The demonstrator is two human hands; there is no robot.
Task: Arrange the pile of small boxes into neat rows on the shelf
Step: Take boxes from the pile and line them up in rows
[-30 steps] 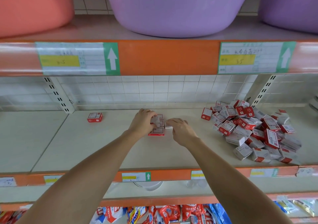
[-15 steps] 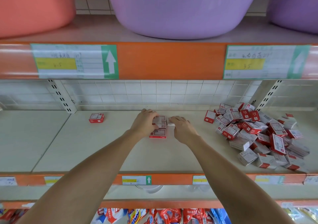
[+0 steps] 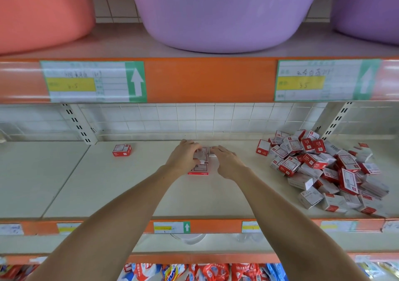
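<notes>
**Row barely begun, pile still waiting**

While the left hand (image 3: 183, 156) curls over a short row of boxes (image 3: 199, 164) mid-shelf, the right hand (image 3: 226, 162) pinches a box at the row's far end. One stray box (image 3: 121, 150) sits well left. The pile (image 3: 328, 168) lies unsorted at right. The shelf (image 3: 129, 190) backs onto white tile, under purple and coral tubs.

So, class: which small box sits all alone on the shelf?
The lone box at the left, near the upright: nothing touches it. The rest are in the pile at the right or between the hands.
</notes>
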